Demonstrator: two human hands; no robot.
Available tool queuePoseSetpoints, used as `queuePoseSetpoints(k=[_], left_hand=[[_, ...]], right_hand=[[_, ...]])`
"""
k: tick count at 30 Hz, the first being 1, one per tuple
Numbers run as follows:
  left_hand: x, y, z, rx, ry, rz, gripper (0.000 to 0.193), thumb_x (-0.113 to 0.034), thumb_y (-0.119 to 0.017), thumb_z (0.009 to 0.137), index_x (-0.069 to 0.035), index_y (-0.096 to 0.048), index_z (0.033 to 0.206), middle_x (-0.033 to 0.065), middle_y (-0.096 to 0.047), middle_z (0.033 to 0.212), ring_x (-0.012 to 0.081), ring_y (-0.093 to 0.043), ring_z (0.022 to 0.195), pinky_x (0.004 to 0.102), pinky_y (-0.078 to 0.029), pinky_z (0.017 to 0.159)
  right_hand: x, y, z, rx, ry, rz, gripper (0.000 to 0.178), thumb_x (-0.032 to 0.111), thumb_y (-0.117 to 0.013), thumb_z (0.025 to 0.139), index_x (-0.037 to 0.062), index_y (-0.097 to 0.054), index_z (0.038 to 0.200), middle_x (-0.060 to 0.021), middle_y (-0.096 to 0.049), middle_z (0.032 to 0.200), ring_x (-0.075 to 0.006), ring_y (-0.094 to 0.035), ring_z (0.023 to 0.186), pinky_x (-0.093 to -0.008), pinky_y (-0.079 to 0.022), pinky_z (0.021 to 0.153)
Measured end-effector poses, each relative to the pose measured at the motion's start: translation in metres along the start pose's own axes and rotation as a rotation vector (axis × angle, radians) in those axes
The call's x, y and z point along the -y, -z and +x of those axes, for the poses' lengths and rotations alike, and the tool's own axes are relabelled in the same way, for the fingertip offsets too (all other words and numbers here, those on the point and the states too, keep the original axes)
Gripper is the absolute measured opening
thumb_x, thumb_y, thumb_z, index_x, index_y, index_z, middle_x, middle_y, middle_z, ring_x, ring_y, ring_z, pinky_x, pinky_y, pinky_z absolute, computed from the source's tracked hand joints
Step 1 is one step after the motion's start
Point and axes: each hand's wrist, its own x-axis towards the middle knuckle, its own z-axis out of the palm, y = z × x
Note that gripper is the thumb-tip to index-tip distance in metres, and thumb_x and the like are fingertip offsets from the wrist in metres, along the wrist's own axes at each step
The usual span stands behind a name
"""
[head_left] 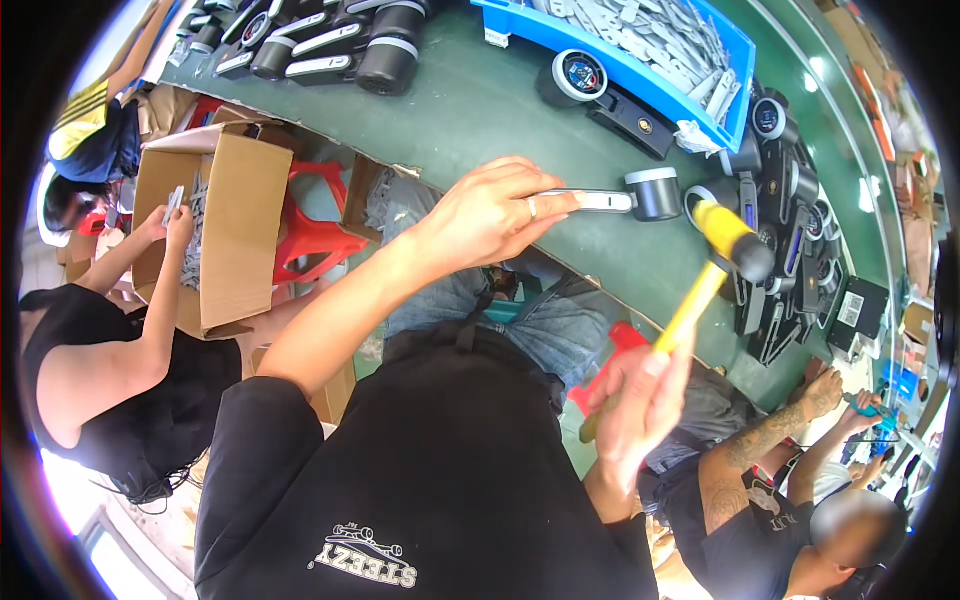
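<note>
1. Black shirt point(440, 450) on the wearer's torso fills the lower middle, nearest the camera; denim-clad legs point(425, 300) show beyond it.
2. Just past the legs, a black cylinder with a silver handle point(655, 198) is over the near part of the green surface point(450, 130), its handle toward the left; whether it rests there, I cannot tell.
3. Left hand point(495, 212): fingers pinching the end of that handle. Right hand point(640, 395): fingers curled round the handle of a yellow-and-black mallet point(738, 245), whose slightly blurred head is raised just right of the cylinder.
4. Beyond the cylinder, a blue bin point(742, 85) of flat grey pieces blocks the far side. A dark device with a round face point(578, 76) sits beside its near wall.
5. To the right, a crowded pile of black devices point(795, 225) hems in the mallet's side, with a dark box point(858, 308) near its end.
6. More handled devices point(345, 45) cluster at upper left; green shows between them and the left hand.
7. Along the near edge, cardboard box point(240, 235) and red stool point(305, 240) stand left. Co-workers sit on both sides.
</note>
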Motion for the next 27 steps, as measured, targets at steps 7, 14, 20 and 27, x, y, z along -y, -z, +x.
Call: queuePoseSetpoints(k=[7, 14, 20, 27], left_hand=[[-0.001, -0.007, -0.007, -0.049, 0.111, -0.095, 0.033, -0.004, -0.082, 0.084, -0.006, -0.078, 0.117, 0.0102, -0.077, 0.110, 0.0295, -0.071, 0.098, 0.0409, -0.057, 0.092], [-0.008, -0.006, -0.007, 0.046, 0.507, -0.224, 0.084, -0.009, -0.083, 0.087, -0.014, -0.039, 0.158, 0.0074, -0.076, 0.126, 0.0324, -0.065, 0.125, 0.0410, -0.049, 0.111], [-0.007, -0.011, -0.008, 0.078, 0.565, -0.305, 0.083, -0.011, -0.082, 0.088, -0.015, -0.037, 0.157, 0.0056, -0.076, 0.127, 0.0324, -0.061, 0.134, 0.0427, -0.046, 0.115], [0.000, -0.010, -0.006, 0.017, 0.253, -0.110, 0.037, -0.013, -0.083, 0.087, -0.013, -0.073, 0.122, 0.0028, -0.077, 0.117, 0.0216, -0.069, 0.103, 0.0378, -0.044, 0.100]], right_hand=[[0.007, 0.004, -0.003, 0.168, -0.105, -0.043, 0.051, 0.016, -0.040, 0.114, 0.0009, -0.032, 0.163, 0.0026, -0.048, 0.061, -0.0046, -0.044, 0.047, -0.0222, -0.039, 0.045], [-0.007, -0.008, 0.024, 0.332, -0.198, -0.384, 0.051, 0.016, -0.040, 0.114, 0.0001, -0.035, 0.162, -0.0014, -0.050, 0.059, -0.0081, -0.049, 0.048, -0.0286, -0.041, 0.048], [-0.026, -0.007, 0.024, 0.333, -0.205, -0.409, 0.051, 0.014, -0.044, 0.112, 0.0036, -0.037, 0.162, -0.0041, -0.052, 0.062, -0.0080, -0.048, 0.050, -0.0271, -0.043, 0.049], [-0.023, -0.005, 0.040, 0.266, -0.081, -0.504, 0.063, 0.019, -0.062, 0.105, 0.0067, -0.037, 0.162, -0.0200, -0.065, 0.074, -0.0225, -0.061, 0.054, -0.0375, -0.050, 0.056]])
